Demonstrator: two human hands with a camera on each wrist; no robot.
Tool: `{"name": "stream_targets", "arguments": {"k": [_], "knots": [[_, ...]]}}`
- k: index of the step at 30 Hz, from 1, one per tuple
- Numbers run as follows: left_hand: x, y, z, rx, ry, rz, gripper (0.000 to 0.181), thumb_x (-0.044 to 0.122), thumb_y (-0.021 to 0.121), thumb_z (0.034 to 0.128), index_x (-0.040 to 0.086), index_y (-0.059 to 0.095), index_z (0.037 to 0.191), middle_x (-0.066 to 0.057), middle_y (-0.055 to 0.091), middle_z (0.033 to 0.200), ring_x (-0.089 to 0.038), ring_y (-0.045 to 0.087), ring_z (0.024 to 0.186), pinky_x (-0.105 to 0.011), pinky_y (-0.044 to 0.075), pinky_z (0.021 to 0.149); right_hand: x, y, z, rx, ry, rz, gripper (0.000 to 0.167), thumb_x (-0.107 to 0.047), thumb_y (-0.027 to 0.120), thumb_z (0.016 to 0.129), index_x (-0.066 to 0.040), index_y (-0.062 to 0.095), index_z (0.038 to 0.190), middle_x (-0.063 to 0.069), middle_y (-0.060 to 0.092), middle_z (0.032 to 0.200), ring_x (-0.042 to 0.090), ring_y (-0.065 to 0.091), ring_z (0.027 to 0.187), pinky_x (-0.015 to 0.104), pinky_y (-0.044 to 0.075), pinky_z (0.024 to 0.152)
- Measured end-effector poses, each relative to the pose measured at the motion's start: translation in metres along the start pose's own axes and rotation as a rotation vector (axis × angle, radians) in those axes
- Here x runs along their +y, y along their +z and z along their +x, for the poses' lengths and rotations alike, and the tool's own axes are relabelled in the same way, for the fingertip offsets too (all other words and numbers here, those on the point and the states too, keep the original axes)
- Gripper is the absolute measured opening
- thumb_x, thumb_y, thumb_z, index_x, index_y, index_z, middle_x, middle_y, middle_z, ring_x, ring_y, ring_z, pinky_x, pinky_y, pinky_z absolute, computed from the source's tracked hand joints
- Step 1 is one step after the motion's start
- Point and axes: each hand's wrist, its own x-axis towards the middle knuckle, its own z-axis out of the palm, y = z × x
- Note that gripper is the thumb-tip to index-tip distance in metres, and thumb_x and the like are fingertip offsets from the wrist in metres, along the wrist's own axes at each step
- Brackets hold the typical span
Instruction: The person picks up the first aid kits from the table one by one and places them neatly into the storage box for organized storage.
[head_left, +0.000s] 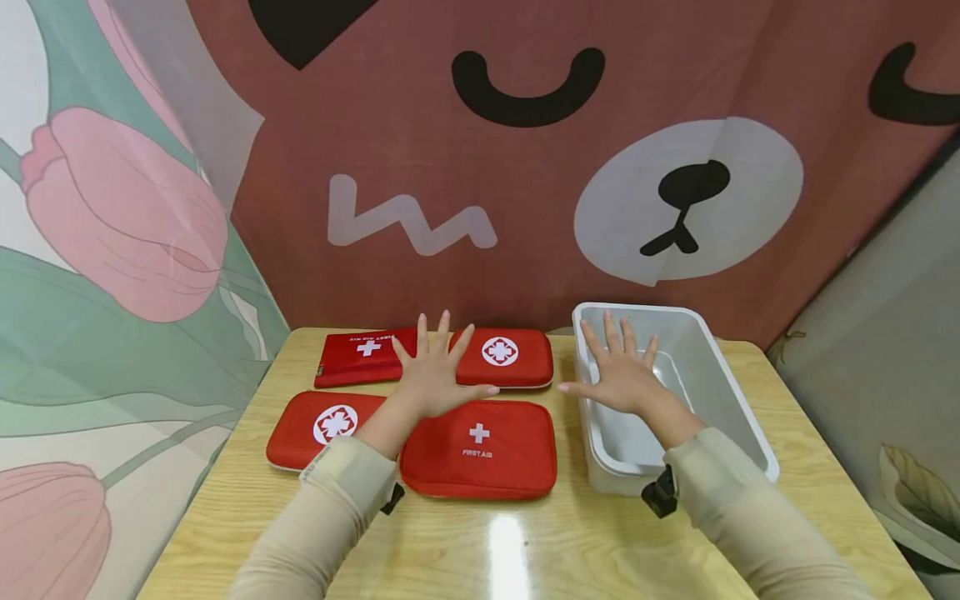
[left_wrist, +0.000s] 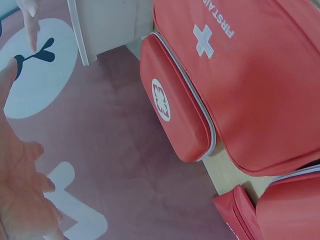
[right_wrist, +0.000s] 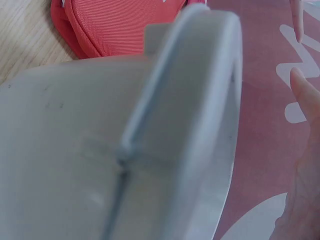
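A pale rectangular plastic bin (head_left: pixel 708 367) stood under the right hand (head_left: pixel 621 379). Nearer than the left hand (head_left: pixel 431 382) lay a red fabric FIRST AID pouch (head_left: pixel 483 454); around that hand, two red oblong zipped cases (head_left: pixel 501 358) and, left, a flat red pouch (head_left: pixel 363 360). Both hands hung raised — fingers spread wide.

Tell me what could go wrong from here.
The rear emblem case and the front first aid pouch lie close together, so the left hand, reaching for one, might nudge the other. In the head view, the right hand overlaps the left rim of the light grey bin and could bump it coming down. The left-front case bears a similar emblem, so the two might get confused.
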Motion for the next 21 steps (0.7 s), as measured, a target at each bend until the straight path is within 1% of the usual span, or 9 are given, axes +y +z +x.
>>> {"name": "stream_targets", "arguments": {"k": [4,9,12,16,21], "knots": [[-0.001,0.002,0.001,-0.002,0.004,-0.01,0.092,0.072,0.044,0.0662,0.027,0.01,0.139,-0.009,-0.004,0.143,-0.035,-0.015,0.125,-0.068,-0.004,0.086,0.001,0.001,0.001,-0.007,0.004,-0.003,0.105,-0.079,0.035,0.063,-0.016,-0.001,0.139,0.018,-0.012,0.14,0.04,-0.014,0.124,0.065,-0.017,0.082],[-0.007,0.003,-0.001,-0.019,-0.013,0.014,0.094,0.073,0.043,0.0659,0.026,0.007,0.139,-0.009,-0.007,0.143,-0.035,-0.016,0.124,-0.068,-0.002,0.086,0.003,0.002,-0.001,-0.005,0.007,0.006,0.104,-0.078,0.036,0.064,-0.017,-0.002,0.139,0.016,-0.015,0.14,0.041,-0.013,0.124,0.065,-0.018,0.082],[-0.013,0.003,-0.003,-0.019,-0.021,0.009,0.094,0.073,0.044,0.0655,0.026,0.008,0.139,-0.01,-0.006,0.143,-0.036,-0.016,0.124,-0.069,-0.002,0.086,0.004,0.003,-0.004,0.005,0.006,0.021,0.102,-0.076,0.039,0.066,-0.018,-0.002,0.139,0.016,-0.016,0.14,0.04,-0.013,0.124,0.064,-0.019,0.082],[-0.022,0.005,-0.006,-0.022,-0.039,-0.009,0.094,0.073,0.044,0.0649,0.026,0.009,0.139,-0.01,-0.006,0.143,-0.036,-0.015,0.124,-0.069,-0.005,0.084,0.006,0.003,-0.009,0.02,0.002,0.045,0.1,-0.073,0.043,0.067,-0.02,-0.002,0.139,0.017,-0.014,0.14,0.039,-0.013,0.124,0.063,-0.019,0.083],[-0.035,0.008,-0.01,-0.024,-0.059,-0.002,0.094,0.076,0.039,0.0647,0.027,0.009,0.139,-0.01,-0.008,0.143,-0.038,-0.016,0.124,-0.069,-0.005,0.084,0.01,0.005,-0.015,0.031,0.006,0.062,0.099,-0.071,0.044,0.068,-0.017,0.001,0.139,0.018,-0.013,0.14,0.04,-0.012,0.124,0.064,-0.018,0.083]]}}
